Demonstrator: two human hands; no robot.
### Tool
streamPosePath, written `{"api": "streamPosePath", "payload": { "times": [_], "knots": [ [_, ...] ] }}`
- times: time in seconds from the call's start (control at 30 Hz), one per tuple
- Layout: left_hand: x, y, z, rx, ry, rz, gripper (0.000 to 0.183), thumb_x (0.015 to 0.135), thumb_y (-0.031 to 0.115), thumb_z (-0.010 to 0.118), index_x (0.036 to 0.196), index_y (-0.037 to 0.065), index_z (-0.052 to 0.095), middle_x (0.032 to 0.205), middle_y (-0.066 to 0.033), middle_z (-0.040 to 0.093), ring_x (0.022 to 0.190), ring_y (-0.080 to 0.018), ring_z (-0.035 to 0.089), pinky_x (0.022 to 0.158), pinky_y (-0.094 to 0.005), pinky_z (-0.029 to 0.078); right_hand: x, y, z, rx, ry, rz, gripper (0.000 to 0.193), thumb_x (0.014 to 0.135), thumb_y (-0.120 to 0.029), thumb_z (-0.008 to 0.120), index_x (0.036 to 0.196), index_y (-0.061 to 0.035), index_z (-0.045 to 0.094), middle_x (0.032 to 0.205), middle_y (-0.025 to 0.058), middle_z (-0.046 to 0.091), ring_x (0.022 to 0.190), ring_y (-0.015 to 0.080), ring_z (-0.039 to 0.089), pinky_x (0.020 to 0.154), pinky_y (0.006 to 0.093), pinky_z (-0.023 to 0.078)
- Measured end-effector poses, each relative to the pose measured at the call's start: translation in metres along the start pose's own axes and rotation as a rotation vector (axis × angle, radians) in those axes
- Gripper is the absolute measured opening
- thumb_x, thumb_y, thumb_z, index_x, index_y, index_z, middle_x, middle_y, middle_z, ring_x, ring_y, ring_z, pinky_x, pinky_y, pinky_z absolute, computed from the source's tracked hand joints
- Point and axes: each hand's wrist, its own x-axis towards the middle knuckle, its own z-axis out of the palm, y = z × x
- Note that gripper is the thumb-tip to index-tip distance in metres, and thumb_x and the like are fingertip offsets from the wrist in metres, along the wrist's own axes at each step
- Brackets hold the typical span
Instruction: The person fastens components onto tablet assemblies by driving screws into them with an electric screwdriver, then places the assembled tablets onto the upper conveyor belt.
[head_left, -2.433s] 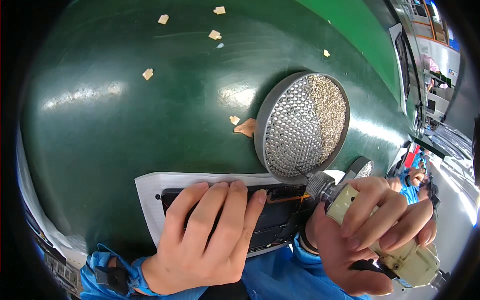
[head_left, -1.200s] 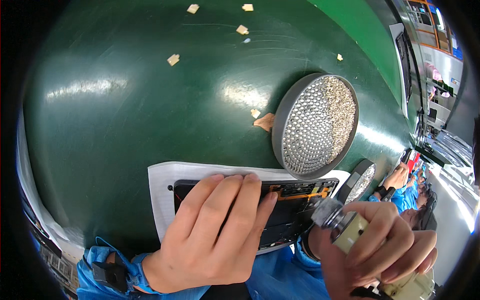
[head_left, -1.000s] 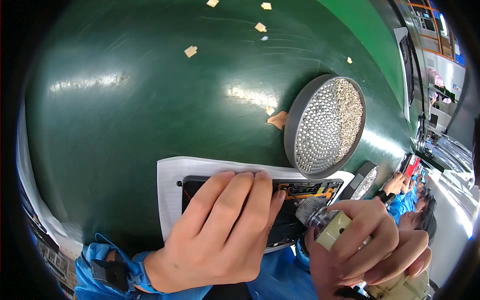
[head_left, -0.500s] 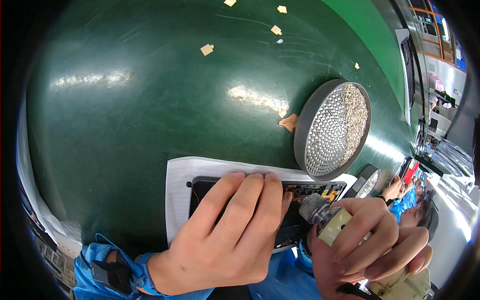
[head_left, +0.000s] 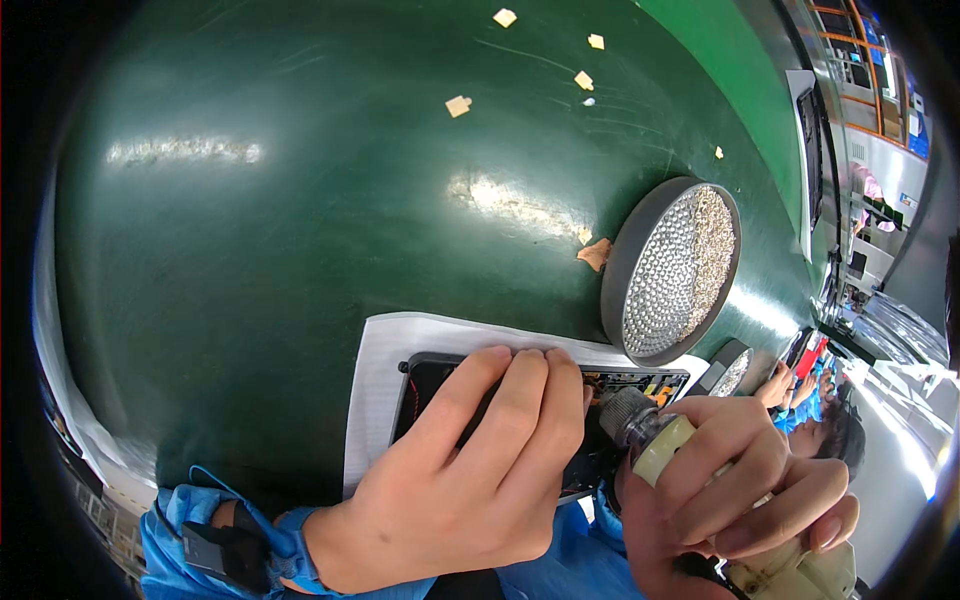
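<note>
A black opened electronic device (head_left: 425, 375) with a circuit board along its right part lies on a white sheet (head_left: 372, 400) near me. My left hand (head_left: 470, 470) spans the device, its fingers close together and bent over the far edge, holding it down. That hand hides the device's middle, and its thumb is mostly out of sight. In my closed right hand (head_left: 740, 480) is an electric screwdriver (head_left: 665, 450) with a pale yellow body and a grey knurled collar. Its collar points left, over the board beside my left fingers. The bit's tip cannot be made out.
A round grey dish (head_left: 615, 285) of small screws, its floor dimpled, stands just beyond the device. A smaller dish (head_left: 735, 370) sits to its right. Scraps (head_left: 458, 106) of yellowish material dot the green table (head_left: 300, 230). At the right works another person (head_left: 815, 430).
The view has shifted slightly, so scraps, dish, sheet and device appear farther right. My left hand has moved slightly right with the device. Both hands keep their hold.
</note>
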Motion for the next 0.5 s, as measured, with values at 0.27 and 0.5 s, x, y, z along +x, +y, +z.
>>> {"api": "streamPosePath", "payload": {
  "times": [0.27, 0.5],
  "knots": [
    [-0.005, 0.007, 0.003, 0.001, -0.052, 0.044, 0.023, 0.072, 0.011, 0.082, 0.092, 0.0, 0.08, 0.122, -0.0178, 0.068, 0.112, -0.0336, 0.064, 0.096, -0.0466, 0.055, -0.015, 0.008, -0.006, 0.034, 0.035, -0.175, 0.071, 0.09, -0.024, 0.086, 0.136, 0.0006, 0.038, 0.098, 0.0063, 0.053, 0.058, 0.0117, 0.057, 0.052, 0.0246, 0.047],
    [-0.022, 0.024, -0.056, 0.232, -0.033, -0.266, 0.066, 0.076, 0.001, 0.077, 0.141, 0.003, 0.063, 0.142, -0.0258, 0.047, 0.12, -0.0452, 0.052, 0.098, -0.0536, 0.046, -0.004, -0.042, -0.006, -0.075, 0.292, -0.018, 0.08, 0.089, -0.043, 0.086, 0.144, -0.0082, 0.04, 0.103, 0.0043, 0.047, 0.074, 0.0119, 0.054, 0.062, 0.0277, 0.044]
  ]
}}
